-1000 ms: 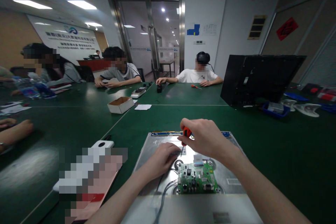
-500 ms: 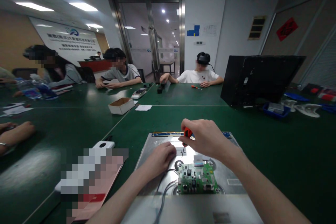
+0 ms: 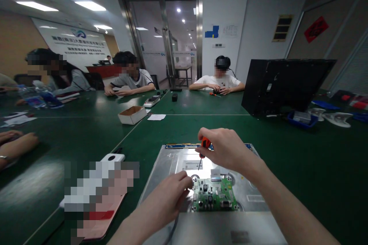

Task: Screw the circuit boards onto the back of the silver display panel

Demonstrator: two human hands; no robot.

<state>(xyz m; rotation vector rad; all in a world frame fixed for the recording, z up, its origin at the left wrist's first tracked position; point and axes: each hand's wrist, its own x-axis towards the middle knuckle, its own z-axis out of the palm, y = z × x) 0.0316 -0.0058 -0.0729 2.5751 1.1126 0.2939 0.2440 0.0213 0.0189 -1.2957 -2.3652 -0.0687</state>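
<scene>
panel back [image 3: 169, 161] bare metal, smooth and shiny, screwdriver handle [image 3: 205, 142] plastic, shank [image 3: 199, 164] metal, circuit board [image 3: 214, 195] slightly glossy, tabletop [image 3: 299, 153] smooth, soft sheen, box [image 3: 126, 118] matt card, black housing [image 3: 287, 84] plastic-looking

Office meeting room, long green table [image 3: 287, 149], glass double doors [image 3: 165, 42], company wall sign [image 3: 77, 42], reception desk [image 3: 99, 71]

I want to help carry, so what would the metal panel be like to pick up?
The panel is probably stiff, since it looks like flat metal. Its shiny face might be slippery. The green board on it seems fragile, with small bare parts.
</scene>
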